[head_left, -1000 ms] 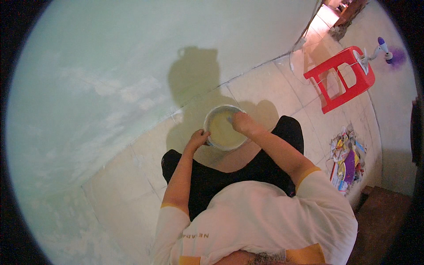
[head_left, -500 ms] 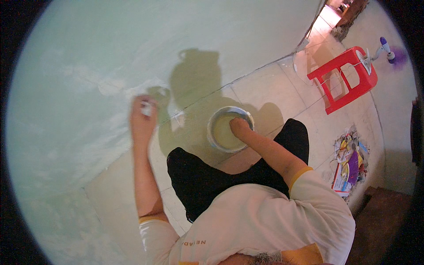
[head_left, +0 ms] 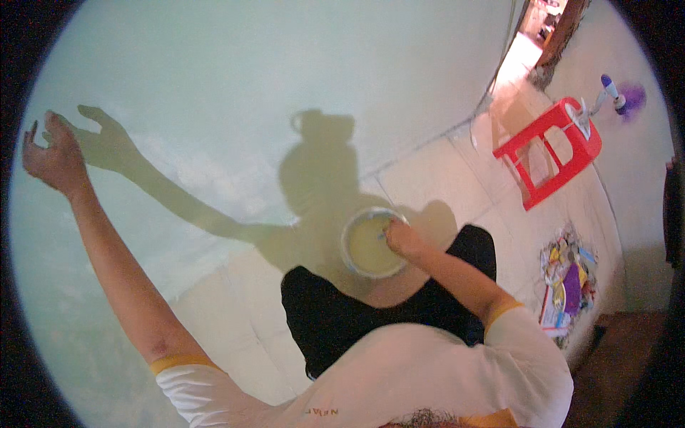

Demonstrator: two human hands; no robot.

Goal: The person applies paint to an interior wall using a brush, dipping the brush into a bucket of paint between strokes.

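Note:
My left hand (head_left: 58,153) is raised at the far left, close to the pale green wall (head_left: 235,64). Its fingers and thumb look spread, and the shadow beside it shows a gap between them. I see nothing in it. My right hand (head_left: 404,240) is closed at the right side of a round bucket (head_left: 345,251) on the floor between my knees. Its fingers reach inside the rim around something small and bluish that I cannot make out. Yellowish-green liquid (head_left: 365,246) fills part of the bucket.
A red plastic stool (head_left: 553,191) lies on its side at the right, with a small white and purple fan (head_left: 614,93) by it. Nearer me sits a heap of scraps and wrappers (head_left: 569,282). Beyond the tiled floor (head_left: 421,167) is a lit doorway (head_left: 519,60).
My left hand has swung up and left along the wall, away from the floor edge. The whitish thing seen in it before no longer shows. My right hand stays at the bucket.

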